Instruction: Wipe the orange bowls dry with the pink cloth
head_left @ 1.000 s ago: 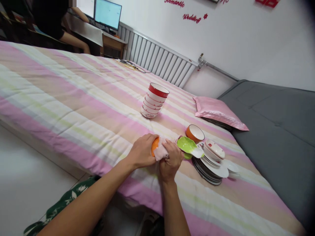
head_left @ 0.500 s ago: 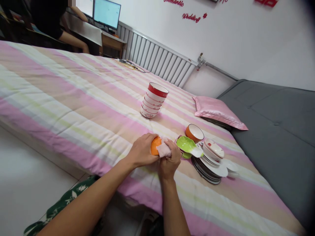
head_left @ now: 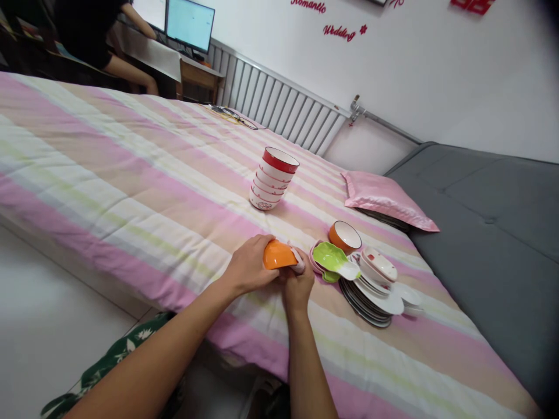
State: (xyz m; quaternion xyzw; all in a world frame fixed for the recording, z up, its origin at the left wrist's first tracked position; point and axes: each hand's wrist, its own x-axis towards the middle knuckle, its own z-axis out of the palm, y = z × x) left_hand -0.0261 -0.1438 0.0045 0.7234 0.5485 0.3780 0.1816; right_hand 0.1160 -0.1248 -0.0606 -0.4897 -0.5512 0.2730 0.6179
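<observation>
My left hand (head_left: 248, 265) grips a small orange bowl (head_left: 278, 255), turned bottom up, just above the striped quilt (head_left: 131, 174). My right hand (head_left: 297, 286) is closed on a pale pink cloth (head_left: 299, 265) pressed against the bowl's underside; most of the cloth is hidden behind the bowl and fingers. Just to the right lie a green leaf-shaped dish (head_left: 332, 258), another orange bowl (head_left: 345, 236) with a white inside, and a stack of plates (head_left: 371, 297) topped with small red-patterned dishes (head_left: 379, 265).
A stack of red-rimmed white bowls (head_left: 273, 179) stands further back on the quilt. A pink pillow (head_left: 384, 199) lies beside a grey mattress (head_left: 489, 233). A radiator (head_left: 279, 105) lines the wall. Another person sits at a desk with monitors (head_left: 190, 24), far left.
The orange bowl has turned over, so more of its outside shows. My right hand and the cloth have slid down behind and under it.
</observation>
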